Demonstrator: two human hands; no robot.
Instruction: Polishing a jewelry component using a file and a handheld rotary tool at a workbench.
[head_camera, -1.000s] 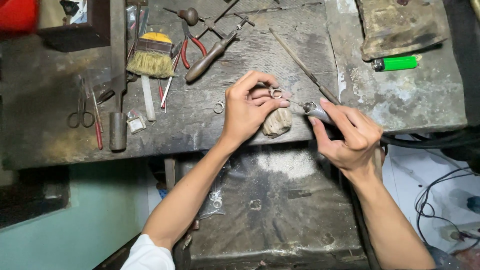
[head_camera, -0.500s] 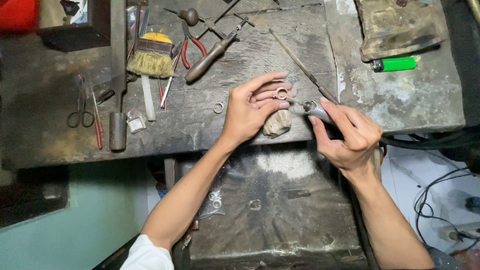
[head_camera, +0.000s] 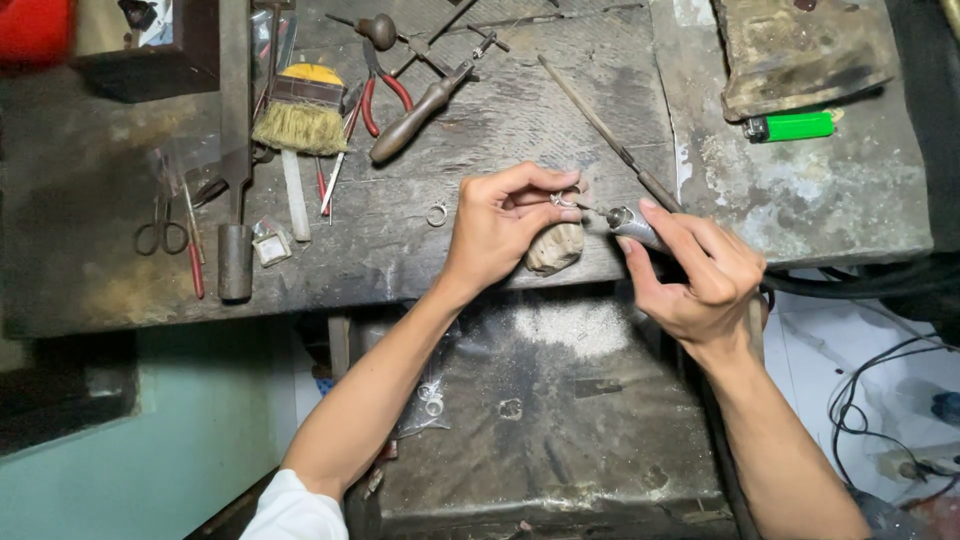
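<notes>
My left hand (head_camera: 505, 225) pinches a small silver ring (head_camera: 567, 199) between thumb and fingers, resting over a worn wooden bench peg (head_camera: 556, 250) at the front edge of the dark workbench (head_camera: 420, 240). My right hand (head_camera: 700, 275) grips a metal rotary handpiece (head_camera: 632, 224); its thin bit touches the ring. A black cable (head_camera: 850, 285) leaves the handpiece to the right.
A loose ring (head_camera: 437, 214) lies left of my hand. A brush (head_camera: 298, 120), red-handled pliers (head_camera: 380, 95), a wooden-handled tool (head_camera: 415, 110), scissors (head_camera: 160, 232) and a long file (head_camera: 235, 150) lie on the left. A green lighter (head_camera: 795, 126) sits at right. A dusty catch tray (head_camera: 540, 400) hangs below.
My left hand turned the ring slightly, fingers first lifting then closing again. The handpiece stays against the ring. Nothing else moved.
</notes>
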